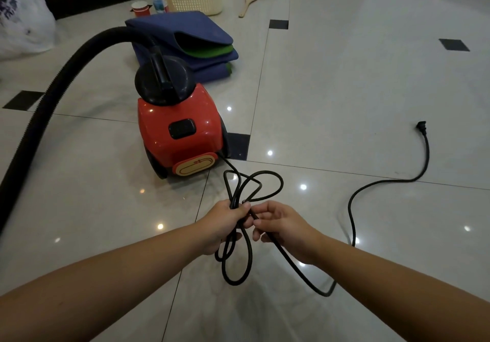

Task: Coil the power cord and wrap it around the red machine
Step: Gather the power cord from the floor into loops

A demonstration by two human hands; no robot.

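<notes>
Left hand [230, 221] gripping power cord [352, 204] loops beside red machine [180, 140]

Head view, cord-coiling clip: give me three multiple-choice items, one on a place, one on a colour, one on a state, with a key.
1. Where does the plug lie?
A. On the floor at right
B. In the right hand
C. On the machine

2. What colour is the machine body?
A. Blue
B. Red
C. White

3. How is the power cord now?
A. Wrapped around the machine
B. Fully straight
C. Partly looped in the left hand

Key: 1 A, it rests on tile far from both hands; 2 B, the shell is red; 3 C, loops bunch in that hand while the right hand pinches the next stretch.
</notes>
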